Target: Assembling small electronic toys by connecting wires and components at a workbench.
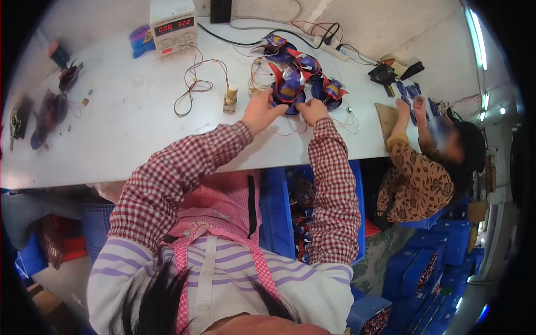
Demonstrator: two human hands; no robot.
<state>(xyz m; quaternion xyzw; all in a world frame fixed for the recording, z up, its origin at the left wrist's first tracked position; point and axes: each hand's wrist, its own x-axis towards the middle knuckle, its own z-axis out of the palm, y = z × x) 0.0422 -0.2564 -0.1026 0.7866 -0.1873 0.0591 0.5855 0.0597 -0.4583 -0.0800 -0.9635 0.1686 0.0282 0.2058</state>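
Note:
My left hand [261, 113] is closed on the near left edge of a purple-and-red plastic toy part [290, 88] with a dark yellow patch and a round dark base. My right hand [313, 111] pinches at the near right side of the same base, its fingertips close to the left thumb. Thin wires trail from the part onto the white table [139, 125]. What exactly lies between the right fingertips is too small to make out. Similar purple-and-red parts [308, 63] crowd just behind it, and one more [333, 90] stands to the right.
A bench power supply [174, 28] with a lit red display stands at the back; its leads run near a small brass-coloured cylinder [231, 96] on a block. A power strip [330, 47] lies behind. Blue bins [279, 209] sit below the table edge. Another person [419, 178] works at right.

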